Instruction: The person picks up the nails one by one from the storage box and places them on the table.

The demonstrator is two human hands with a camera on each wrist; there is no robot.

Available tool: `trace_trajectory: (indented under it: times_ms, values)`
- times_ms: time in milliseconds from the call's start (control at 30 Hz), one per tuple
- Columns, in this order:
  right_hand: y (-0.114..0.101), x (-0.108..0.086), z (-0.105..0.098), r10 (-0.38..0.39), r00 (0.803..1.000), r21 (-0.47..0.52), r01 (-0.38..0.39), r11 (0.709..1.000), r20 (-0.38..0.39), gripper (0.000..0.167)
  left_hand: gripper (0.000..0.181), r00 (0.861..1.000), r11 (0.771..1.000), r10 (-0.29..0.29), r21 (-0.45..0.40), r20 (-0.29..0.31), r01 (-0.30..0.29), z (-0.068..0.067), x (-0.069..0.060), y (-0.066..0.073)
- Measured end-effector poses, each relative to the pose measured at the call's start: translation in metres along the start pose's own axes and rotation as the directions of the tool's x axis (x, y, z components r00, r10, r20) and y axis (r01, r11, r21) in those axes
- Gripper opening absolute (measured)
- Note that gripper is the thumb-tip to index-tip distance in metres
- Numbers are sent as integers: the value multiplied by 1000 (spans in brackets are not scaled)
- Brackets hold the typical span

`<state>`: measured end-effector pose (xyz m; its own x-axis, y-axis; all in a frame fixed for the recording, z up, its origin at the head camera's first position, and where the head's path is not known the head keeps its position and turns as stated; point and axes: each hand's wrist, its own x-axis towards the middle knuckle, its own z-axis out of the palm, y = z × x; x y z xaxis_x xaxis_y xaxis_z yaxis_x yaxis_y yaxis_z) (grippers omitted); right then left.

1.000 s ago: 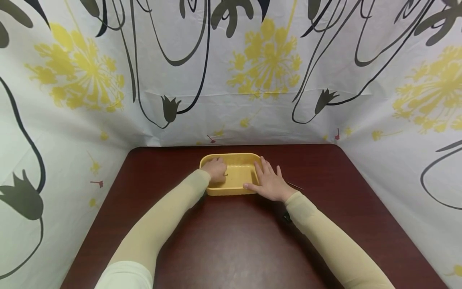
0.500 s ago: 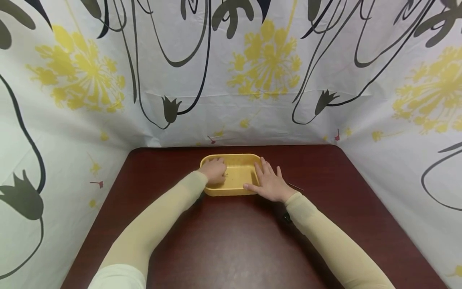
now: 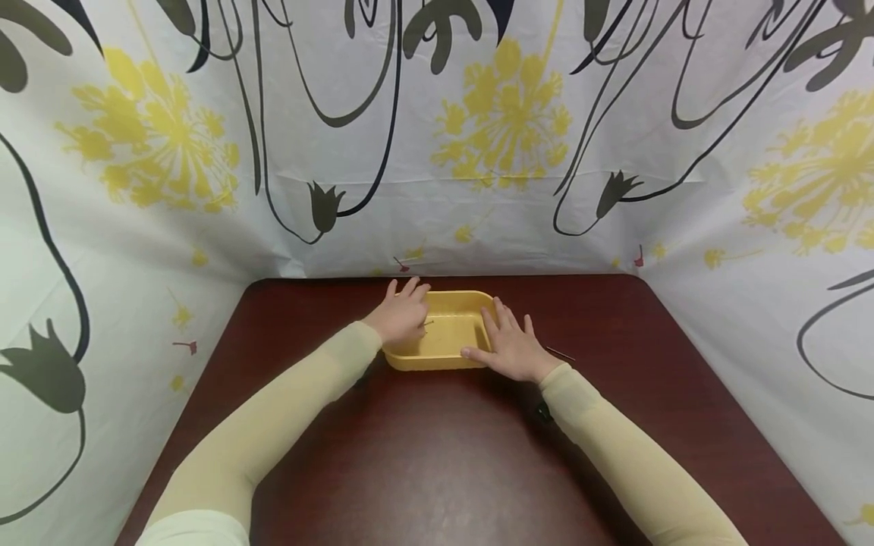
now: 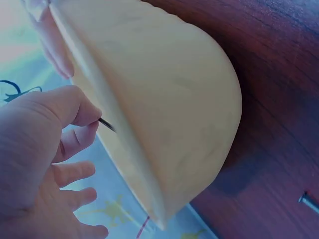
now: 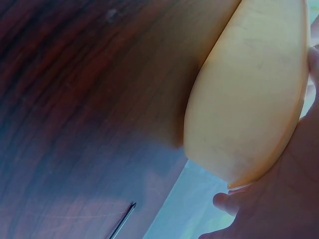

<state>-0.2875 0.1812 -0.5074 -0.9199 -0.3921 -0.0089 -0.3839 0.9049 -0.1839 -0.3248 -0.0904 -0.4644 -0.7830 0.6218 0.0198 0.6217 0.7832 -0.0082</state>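
A yellow plastic tray [image 3: 447, 362] stands at the back of the dark red table. Over its left end, my left hand [image 3: 399, 315] pinches a thin dark nail [image 4: 107, 124] between thumb and index finger, the other fingers spread. Much of the nail is hidden by the fingers and the tray's rim. My right hand [image 3: 514, 349] rests on the tray's right end, fingers straight and spread, the thumb at the front rim. Another nail [image 5: 123, 220] lies on the table right of the tray. The left wrist view shows a nail with a flat head [image 4: 309, 203] on the table too.
The wood-grain table [image 3: 437, 455] reaches back to a patterned cloth [image 3: 437, 152] that hangs behind and at both sides. A small dark object [image 3: 542, 412] shows beneath the right forearm.
My left hand has lifted and shifted left from inside the tray, its fingers now spread, with the nail in its pinch. The right hand and the tray stay almost still.
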Motion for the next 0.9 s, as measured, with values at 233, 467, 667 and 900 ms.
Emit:
trace_trajectory:
  times_ms: [233, 467, 667, 900]
  values:
    - [2, -1, 2, 3, 1000, 17, -3, 1000, 1, 114, 30, 1000, 996, 1, -93, -28, -4, -11, -11, -13]
    - [1, 0, 1, -5, 1000, 19, 5, 1000, -4, 113, 25, 999, 996, -21, -87, -45, 17, -23, -27, -31]
    - [-1, 0, 1, -5, 1000, 19, 5, 1000, -7, 114, 16, 996, 995, -71, -76, -51, 67, -27, -45, -53]
    - [1, 0, 2, 0, 1000, 21, 0, 1000, 1, 115, 17, 989, 985, -145, -100, -35, 140, -23, -66, -79]
